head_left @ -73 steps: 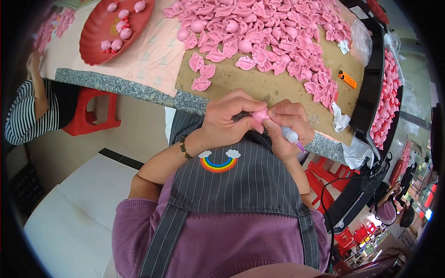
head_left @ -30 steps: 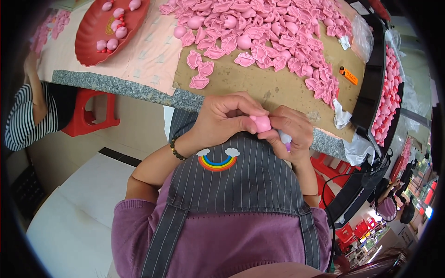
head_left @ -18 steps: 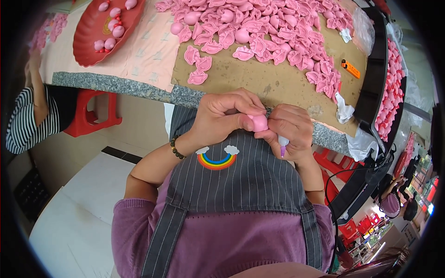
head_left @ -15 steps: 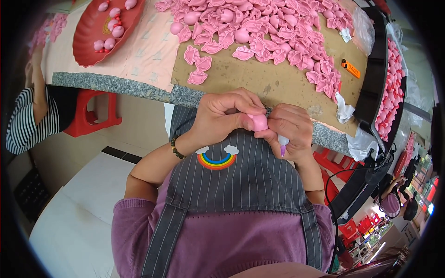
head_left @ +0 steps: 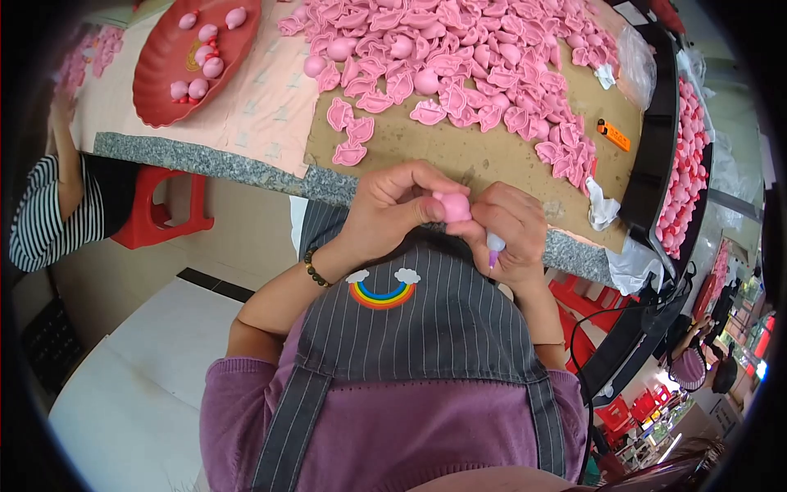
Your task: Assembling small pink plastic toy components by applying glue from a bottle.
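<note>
Just past the near table edge, my left hand (head_left: 395,201) pinches a small rounded pink plastic piece (head_left: 454,207) between thumb and fingers. My right hand (head_left: 515,225) is closed, its thumb and fingertips touching the right side of that piece. Tucked in the right hand is a small white tube with a purple tip (head_left: 494,246), the tip pointing down toward my apron. Most of the tube is hidden by the fingers. Beyond my hands, many pink moulded half-shells (head_left: 443,66) lie heaped on brown cardboard (head_left: 393,152).
A red scalloped tray (head_left: 152,102) at the far left holds several pink pieces with red bits. On the right are an orange lighter (head_left: 613,135), crumpled white tissue (head_left: 602,207) and a black bin (head_left: 648,172) beside many pink and red pieces (head_left: 684,176). Another person's striped sleeve (head_left: 37,209) shows at left.
The pink piece has turned a little between my fingers and shifted slightly up and left. Both hands stay on it, and the tube remains in my right hand.
</note>
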`<state>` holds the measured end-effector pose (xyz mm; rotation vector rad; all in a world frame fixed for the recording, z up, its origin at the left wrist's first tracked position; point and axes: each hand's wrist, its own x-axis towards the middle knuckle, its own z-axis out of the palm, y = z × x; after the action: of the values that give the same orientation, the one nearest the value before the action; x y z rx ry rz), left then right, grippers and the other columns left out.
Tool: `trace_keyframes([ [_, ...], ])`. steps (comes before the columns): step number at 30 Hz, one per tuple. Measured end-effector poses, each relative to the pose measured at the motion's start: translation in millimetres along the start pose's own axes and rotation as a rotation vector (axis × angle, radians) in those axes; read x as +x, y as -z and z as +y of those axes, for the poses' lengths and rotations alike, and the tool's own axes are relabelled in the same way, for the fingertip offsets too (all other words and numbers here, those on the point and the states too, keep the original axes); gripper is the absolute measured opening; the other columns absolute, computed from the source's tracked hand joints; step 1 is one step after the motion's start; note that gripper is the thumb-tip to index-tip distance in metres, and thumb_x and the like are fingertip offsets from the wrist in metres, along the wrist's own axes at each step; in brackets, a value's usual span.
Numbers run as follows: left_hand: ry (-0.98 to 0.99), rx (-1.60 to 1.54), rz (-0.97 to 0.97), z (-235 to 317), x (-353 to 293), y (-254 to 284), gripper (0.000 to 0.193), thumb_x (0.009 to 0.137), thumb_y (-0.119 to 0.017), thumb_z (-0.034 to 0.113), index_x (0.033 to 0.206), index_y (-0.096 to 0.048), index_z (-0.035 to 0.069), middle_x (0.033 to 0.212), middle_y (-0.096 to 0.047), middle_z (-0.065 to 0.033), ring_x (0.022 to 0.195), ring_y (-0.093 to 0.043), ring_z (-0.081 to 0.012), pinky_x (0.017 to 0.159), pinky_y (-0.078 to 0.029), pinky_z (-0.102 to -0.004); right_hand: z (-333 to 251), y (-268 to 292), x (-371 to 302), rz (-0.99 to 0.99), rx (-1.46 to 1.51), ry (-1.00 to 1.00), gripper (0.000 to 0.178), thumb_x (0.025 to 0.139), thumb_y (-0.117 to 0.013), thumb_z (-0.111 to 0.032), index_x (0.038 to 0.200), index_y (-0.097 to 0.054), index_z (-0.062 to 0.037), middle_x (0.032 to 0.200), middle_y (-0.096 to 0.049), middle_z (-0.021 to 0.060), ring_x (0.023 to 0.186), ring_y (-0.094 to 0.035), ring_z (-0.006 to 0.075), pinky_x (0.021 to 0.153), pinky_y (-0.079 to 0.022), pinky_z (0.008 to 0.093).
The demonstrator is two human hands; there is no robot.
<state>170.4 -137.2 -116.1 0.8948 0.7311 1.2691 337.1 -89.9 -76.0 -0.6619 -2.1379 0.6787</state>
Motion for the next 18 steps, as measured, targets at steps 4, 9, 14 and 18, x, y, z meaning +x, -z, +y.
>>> trace_keyframes([
  [4, 0.009, -0.329, 0.06, -3.8, 4.8, -5.7, 0.024, 0.085, -0.057, 0.008, 0.107, -0.055, -0.001, 0.1, -0.06, -0.0114, 0.095, -0.058, -0.0179, 0.084, -0.047, -0.0309, -3.3, -7.7, -3.1, 0.095, 0.171, -0.176, 0.03, 0.062, -0.078, -0.014, 0.078, -0.057, 0.0011, 0.071, -0.054, 0.0094, 0.062, -0.054, 0.019, 0.053, -0.041, 0.0282],
  [9, 0.234, -0.781, 0.019, -5.0, 1.6, -7.9, 0.021, 0.09, -0.047, 0.005, 0.11, -0.052, -0.001, 0.103, -0.058, -0.0117, 0.096, -0.058, -0.0179, 0.085, -0.048, -0.0291, -10.7, -10.9, 3.2, 0.107, 0.117, -0.228, 0.05, 0.057, -0.083, -0.018, 0.095, -0.058, 0.0025, 0.093, -0.052, 0.0137, 0.081, -0.054, 0.0214, 0.067, -0.045, 0.0279],
  [14, 0.124, -0.666, 0.012, -10.8, 2.0, -3.7, 0.017, 0.087, -0.054, 0.002, 0.104, -0.052, 0.0, 0.099, -0.059, -0.0099, 0.093, -0.058, -0.0155, 0.081, -0.049, -0.0262, -4.8, -13.4, -2.3, 0.121, 0.073, -0.217, 0.048, 0.059, -0.082, -0.018, 0.097, -0.059, 0.0016, 0.092, -0.055, 0.0141, 0.082, -0.056, 0.0227, 0.07, -0.046, 0.0293],
  [18, 0.159, -0.529, -0.039, -10.5, 4.5, 7.4, 0.017, 0.08, -0.062, -0.002, 0.094, -0.053, 0.0, 0.097, -0.059, -0.0087, 0.089, -0.059, -0.0133, 0.079, -0.048, -0.0247, -6.5, -14.2, -3.5, 0.079, 0.129, -0.213, 0.042, 0.06, -0.081, -0.014, 0.093, -0.06, 0.0022, 0.092, -0.058, 0.0146, 0.08, -0.06, 0.0234, 0.069, -0.048, 0.0301],
])
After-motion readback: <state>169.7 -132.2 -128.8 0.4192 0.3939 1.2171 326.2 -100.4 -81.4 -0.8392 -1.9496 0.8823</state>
